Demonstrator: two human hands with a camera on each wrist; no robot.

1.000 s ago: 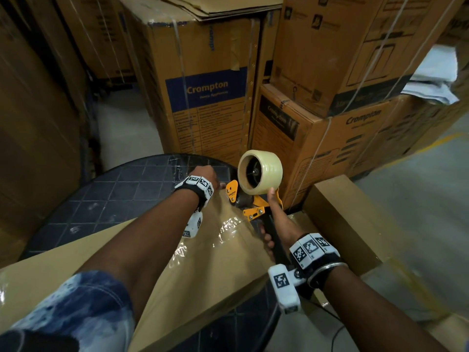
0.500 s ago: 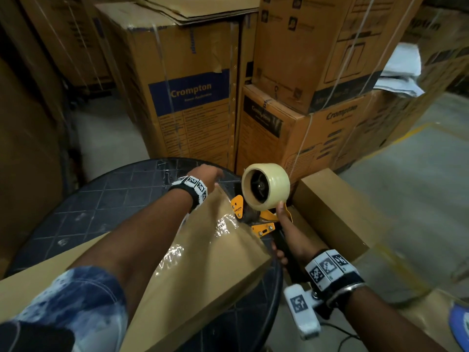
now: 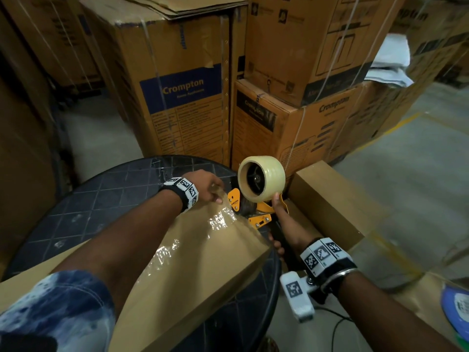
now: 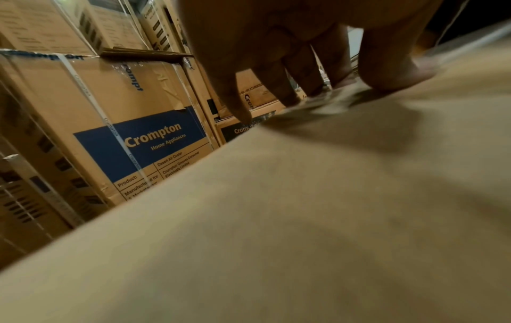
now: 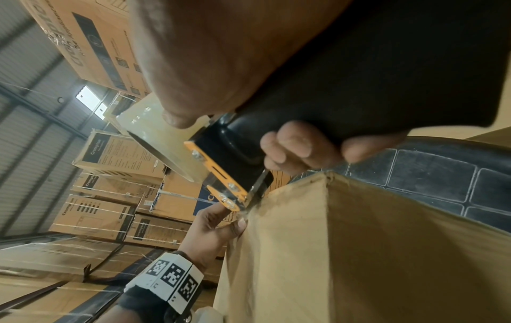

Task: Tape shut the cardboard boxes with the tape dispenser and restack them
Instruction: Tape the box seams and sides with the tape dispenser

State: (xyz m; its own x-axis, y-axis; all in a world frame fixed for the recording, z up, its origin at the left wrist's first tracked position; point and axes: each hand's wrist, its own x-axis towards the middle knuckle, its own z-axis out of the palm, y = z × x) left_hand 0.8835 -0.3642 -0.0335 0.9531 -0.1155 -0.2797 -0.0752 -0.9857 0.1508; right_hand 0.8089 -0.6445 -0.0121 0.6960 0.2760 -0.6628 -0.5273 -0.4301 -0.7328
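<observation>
While your right grip (image 3: pixel 280 224) wraps its fingers round the black handle of the orange-and-black tape dispenser (image 3: pixel 253 199), thumb laid up against the cream roll of clear tape (image 3: pixel 262 177), the dispenser's mouth sits on the far end of the long plain brown cardboard box (image 3: pixel 193 262), right at its upper edge. That box lies across the round black tiled worktop (image 3: pixel 101 199), its near corner jutting past the rim beside your right wrist. A glossy, wrinkled strip of clear tape (image 3: pixel 218 222) runs along the box top up to the dispenser. Your left grip (image 3: pixel 209 186) rests on the same box end just beside the dispenser, fingers bent with the tips pressing down on the taped cardboard; in the right wrist view its thumb and forefinger (image 5: pixel 221 215) meet at the dispenser's nose, and you cannot tell whether they pinch the tape itself. A second plain brown box (image 3: pixel 330 199) lies low to the right of the dispenser, and printed Crompton cartons (image 3: pixel 177 97) are stacked behind the worktop.
</observation>
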